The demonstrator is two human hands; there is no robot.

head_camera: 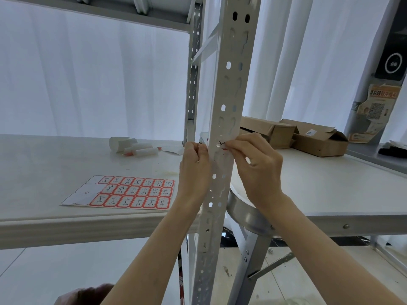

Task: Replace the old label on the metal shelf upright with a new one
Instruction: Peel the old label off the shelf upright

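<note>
Steel, pale grey and matt, forms the perforated upright (229,89) right in front of you: a flat strip punched with oval holes and keyhole slots, leaning slightly as it runs from top to bottom of the view. On its face, about level with the desk top, sits the small white paper label (222,145) with a red border and a black handwritten mark.

Your right hand (255,166) pinches this label's right end between thumb and forefinger, the other fingers loosely curled below. Your left hand (195,161) is pressed to the upright's left edge with its fingers curled in tight. It is not clear whether it grips the edge, the label's other end, or neither.

Behind the upright, the smooth white desk (55,168) carries a flat, glossy sheet of red-bordered labels (132,192) near its front edge. The sheet's left part is peeled down to bare backing. Farther back lie white paper rolls (136,147), close together.

To the right, open-flapped brown cardboard boxes (308,137) rest on the white surface. A curved band of brushed metal (244,208) bends away just right of the upright. White pleated curtains (88,73) fill the background, and the floor below is pale and tiled.
</note>
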